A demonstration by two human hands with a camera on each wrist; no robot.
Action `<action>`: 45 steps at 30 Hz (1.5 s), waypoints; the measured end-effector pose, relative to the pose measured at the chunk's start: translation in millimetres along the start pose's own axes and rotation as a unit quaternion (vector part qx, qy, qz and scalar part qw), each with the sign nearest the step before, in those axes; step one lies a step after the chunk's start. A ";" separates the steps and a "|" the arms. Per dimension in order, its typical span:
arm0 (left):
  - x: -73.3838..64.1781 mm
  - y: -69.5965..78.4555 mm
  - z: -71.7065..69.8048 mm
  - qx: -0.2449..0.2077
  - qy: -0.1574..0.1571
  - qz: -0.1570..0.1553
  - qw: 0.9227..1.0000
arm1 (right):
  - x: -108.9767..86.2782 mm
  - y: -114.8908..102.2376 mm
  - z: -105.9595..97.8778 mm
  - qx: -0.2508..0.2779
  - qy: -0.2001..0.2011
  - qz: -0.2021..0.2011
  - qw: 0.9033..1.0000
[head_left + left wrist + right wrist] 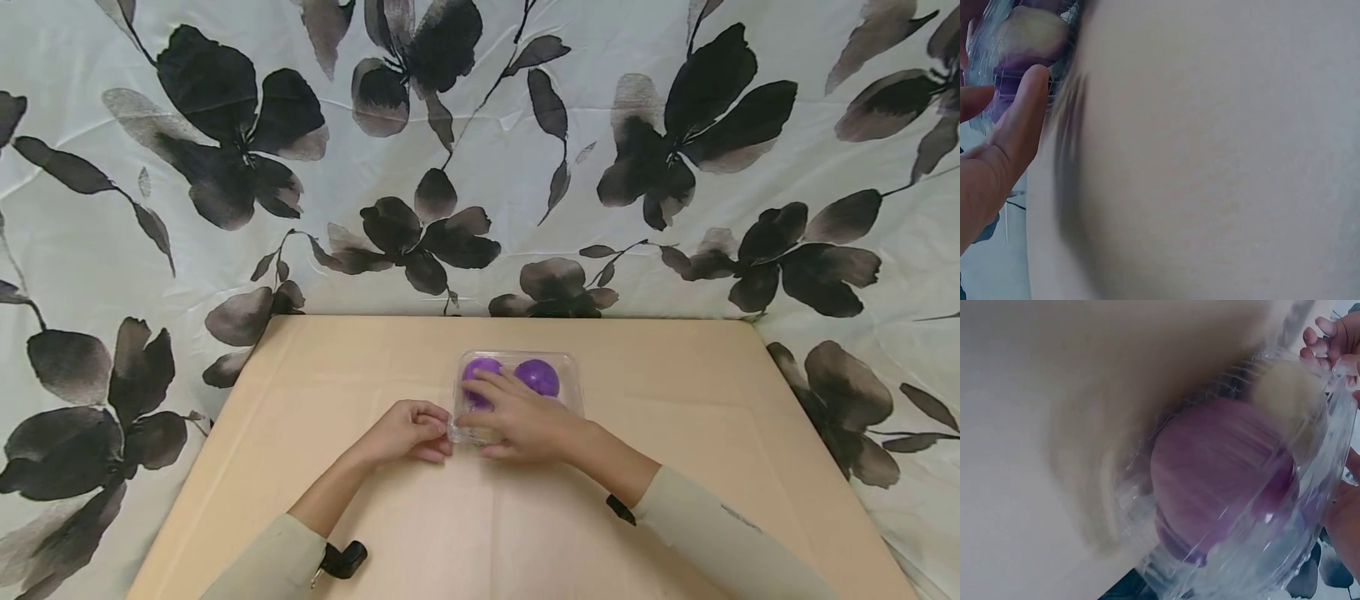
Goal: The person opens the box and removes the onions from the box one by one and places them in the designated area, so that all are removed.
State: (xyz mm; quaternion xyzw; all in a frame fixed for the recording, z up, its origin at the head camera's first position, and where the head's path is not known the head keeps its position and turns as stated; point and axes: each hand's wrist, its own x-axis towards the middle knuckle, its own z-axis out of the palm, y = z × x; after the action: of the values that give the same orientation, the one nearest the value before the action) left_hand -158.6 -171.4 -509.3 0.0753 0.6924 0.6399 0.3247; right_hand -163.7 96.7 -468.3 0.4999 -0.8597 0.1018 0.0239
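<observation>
A clear plastic box (572, 392) sits on the table in the head view. Inside are purple balls (537, 377) and a cream-coloured round thing, which the right wrist view shows through the ribbed wall as a pale ball (1288, 394). At the box's near left corner, my left hand (411, 432) pinches the edge between thumb and fingers; the left wrist view has that index finger (1030, 100) against the box. My right hand (528, 419) lies over the box top with fingers spread and slightly bent, hiding part of the contents.
A light tan table (660, 392) spreads around the box. Behind and beside it hangs white cloth (540, 167) with dark flowers. Black wrist straps (345, 560) show at both sleeves.
</observation>
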 end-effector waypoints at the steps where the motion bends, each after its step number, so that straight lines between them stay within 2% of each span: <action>1: 1.5 -0.5 0.4 -0.010 -0.003 -0.001 1.000 | 0.6 1.5 1.3 -0.007 0.003 -0.005 1.000; 7: 11.7 -4.4 3.8 -0.082 -0.023 -0.007 0.996 | 4.6 10.5 7.9 -0.028 0.020 -0.030 0.999; 10: 16.1 -4.7 5.5 -0.108 -0.021 -0.011 0.994 | 5.8 14.5 11.3 -0.030 0.022 -0.037 0.999; 21: 24.4 -1.8 9.4 -0.157 -0.001 -0.008 0.987 | 9.0 20.3 24.0 -0.080 0.088 -0.066 0.991; 28: 26.3 -1.4 11.5 -0.178 0.017 -0.008 0.984 | 6.9 21.2 33.8 -0.116 0.134 -0.096 0.979; 33: 25.8 -1.5 12.4 -0.189 0.025 -0.009 0.982 | 5.9 19.7 36.2 -0.113 0.158 -0.108 0.975; 39: 24.1 -3.0 12.0 -0.190 0.025 -0.012 0.981 | 6.9 13.8 38.6 -0.118 0.181 -0.106 0.971; 45: 20.7 -3.7 10.7 -0.185 0.018 -0.011 0.983 | 7.1 4.8 40.8 -0.119 0.182 -0.080 0.973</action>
State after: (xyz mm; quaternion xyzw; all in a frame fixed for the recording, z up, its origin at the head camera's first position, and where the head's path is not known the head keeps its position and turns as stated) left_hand -167.7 -152.2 -519.8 -0.0050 0.5687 0.7546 0.3273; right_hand -169.0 84.8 -507.9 0.5336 -0.8044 0.0856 0.2469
